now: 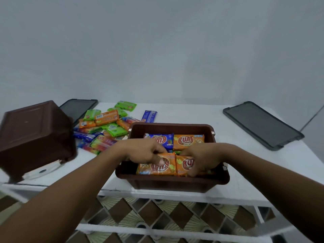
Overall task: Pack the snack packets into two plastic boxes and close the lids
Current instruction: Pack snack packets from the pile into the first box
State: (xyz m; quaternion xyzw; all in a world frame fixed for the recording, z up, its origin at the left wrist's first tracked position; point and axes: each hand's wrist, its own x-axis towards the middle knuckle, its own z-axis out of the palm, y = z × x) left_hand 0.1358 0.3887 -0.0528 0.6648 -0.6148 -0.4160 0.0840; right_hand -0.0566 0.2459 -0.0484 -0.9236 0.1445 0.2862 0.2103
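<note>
An open brown plastic box (171,181) stands at the table's front edge with several snack packets inside. My left hand (145,151) holds an orange packet (154,168) in the box's near left part, thumb on top. My right hand (201,157) grips a second orange packet (184,164) beside it. Behind them lie a blue packet (160,139) and another orange packet (188,141). A second brown box (35,135) sits upside down at the left. Loose green, orange and blue packets (108,127) are piled between the boxes.
One dark grey lid (263,125) lies on the white table (236,186) at the right, another lid (78,107) at the back left behind the overturned box. A white round object (42,171) pokes out under that box. Patterned floor tiles show below the table's shelves.
</note>
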